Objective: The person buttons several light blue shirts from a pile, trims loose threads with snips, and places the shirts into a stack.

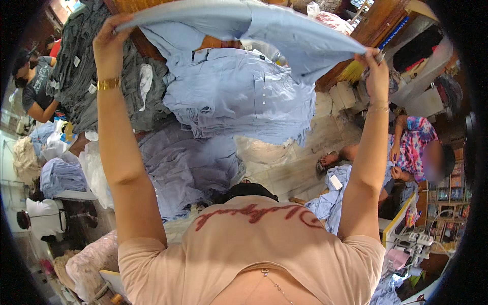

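A light blue garment (223, 21) hangs stretched in an arc between my raised hands, its cloth drooping in the middle. My left hand (109, 33) is closed on one end of it, at the far left. At the far right, my right hand (372, 58) pinches the other end. Below the raised cloth lies a thick stack of light blue shirts (229, 94), the top one showing a row of small buttons. The lower part of the held garment overlaps the stack in view, so I cannot tell whether they touch.
Dark grey garments (81, 66) are heaped on the left. Nearer lie more blue-grey garments (188, 162). A person in a colourful top (419, 137) sits at right, handling blue cloth; another person (38, 84) is at far left. A sewing machine (409, 249) stands at lower right.
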Demonstrator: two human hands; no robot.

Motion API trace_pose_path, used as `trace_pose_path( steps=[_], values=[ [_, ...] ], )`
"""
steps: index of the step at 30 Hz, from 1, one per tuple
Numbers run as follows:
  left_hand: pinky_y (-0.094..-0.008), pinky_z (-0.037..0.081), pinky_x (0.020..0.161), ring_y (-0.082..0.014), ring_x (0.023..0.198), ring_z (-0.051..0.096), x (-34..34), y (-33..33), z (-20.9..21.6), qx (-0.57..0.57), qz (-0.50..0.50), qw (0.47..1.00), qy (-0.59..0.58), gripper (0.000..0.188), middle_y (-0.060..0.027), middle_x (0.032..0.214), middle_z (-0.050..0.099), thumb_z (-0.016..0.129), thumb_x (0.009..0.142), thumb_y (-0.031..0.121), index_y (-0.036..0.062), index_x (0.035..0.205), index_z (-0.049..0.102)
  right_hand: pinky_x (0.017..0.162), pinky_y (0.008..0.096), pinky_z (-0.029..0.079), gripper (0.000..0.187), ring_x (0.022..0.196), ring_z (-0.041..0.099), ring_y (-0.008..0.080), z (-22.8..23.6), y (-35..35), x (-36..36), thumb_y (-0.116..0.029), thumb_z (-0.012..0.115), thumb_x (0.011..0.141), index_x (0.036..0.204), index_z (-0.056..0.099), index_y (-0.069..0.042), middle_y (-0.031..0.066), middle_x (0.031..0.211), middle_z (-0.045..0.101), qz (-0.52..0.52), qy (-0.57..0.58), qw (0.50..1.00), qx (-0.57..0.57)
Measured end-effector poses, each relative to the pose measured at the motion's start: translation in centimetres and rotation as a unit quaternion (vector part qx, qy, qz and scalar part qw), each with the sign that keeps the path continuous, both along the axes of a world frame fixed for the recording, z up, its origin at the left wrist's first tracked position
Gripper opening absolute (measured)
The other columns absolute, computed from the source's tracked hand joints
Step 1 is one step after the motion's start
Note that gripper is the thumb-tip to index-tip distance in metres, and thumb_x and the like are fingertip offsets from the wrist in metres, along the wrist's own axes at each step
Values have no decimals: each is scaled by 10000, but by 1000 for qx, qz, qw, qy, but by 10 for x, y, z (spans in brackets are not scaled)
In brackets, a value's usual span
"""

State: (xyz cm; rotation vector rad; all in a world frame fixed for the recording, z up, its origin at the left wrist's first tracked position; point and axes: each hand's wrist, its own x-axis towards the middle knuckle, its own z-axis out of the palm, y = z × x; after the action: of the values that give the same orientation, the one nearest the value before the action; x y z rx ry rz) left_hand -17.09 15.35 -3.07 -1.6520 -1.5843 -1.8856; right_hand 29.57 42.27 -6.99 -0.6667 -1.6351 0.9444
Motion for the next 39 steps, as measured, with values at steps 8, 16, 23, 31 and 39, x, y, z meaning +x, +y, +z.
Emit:
trace_pose_path(
  steps=[8, 16, 23, 31, 39],
  values=[
    [-284, 425, 790, -196, 875, 552, 43, 17, -213, -291, -4, 957, 9, 269, -64, 890, 589, 540, 598, -54, 50, 829, 630, 714, 250, 405, 120, 750, 511, 123, -246, 58, 28, -12, 449, 764, 818, 555, -24, 43, 778, 571, -129, -178, 975, -41],
    [-295, 351, 902, -228, 1071, 463, 100, -4, -61, -397, -509, 761, 70, 472, -129, 1164, 490, 615, 714, 127, 13, 1148, 473, 755, 333, 416, 210, 824, 549, 266, -377, 15, 34, -38, 466, 743, 910, 592, -55, 139, 866, 590, -95, -405, 906, -84],
    [-296, 347, 905, -227, 1074, 459, 197, -99, 57, -311, -494, 756, 295, 494, -131, 1175, 477, 617, 713, 125, 15, 1164, 445, 724, 336, 426, 184, 815, 551, 263, -404, -29, 92, -64, 448, 759, 887, 578, -38, 143, 868, 590, -2, -588, 799, -126],
    [-297, 343, 908, -225, 1078, 454, 207, -139, 30, -282, -422, 819, 268, 521, -133, 1186, 463, 618, 713, 122, 17, 1181, 414, 450, 245, 418, 290, 568, 507, 130, -454, -62, 154, 30, 380, 769, 1021, 509, -33, 58, 893, 562, 104, -544, 764, -330],
    [-298, 338, 911, -224, 1082, 449, 214, -153, 12, -258, -399, 841, 260, 549, -136, 1198, 448, 619, 713, 119, 20, 1198, 383, 495, 238, 446, 193, 639, 506, 105, -360, -62, 116, -15, 430, 821, 987, 528, -36, 45, 894, 561, 126, -488, 806, -311]
  ],
)
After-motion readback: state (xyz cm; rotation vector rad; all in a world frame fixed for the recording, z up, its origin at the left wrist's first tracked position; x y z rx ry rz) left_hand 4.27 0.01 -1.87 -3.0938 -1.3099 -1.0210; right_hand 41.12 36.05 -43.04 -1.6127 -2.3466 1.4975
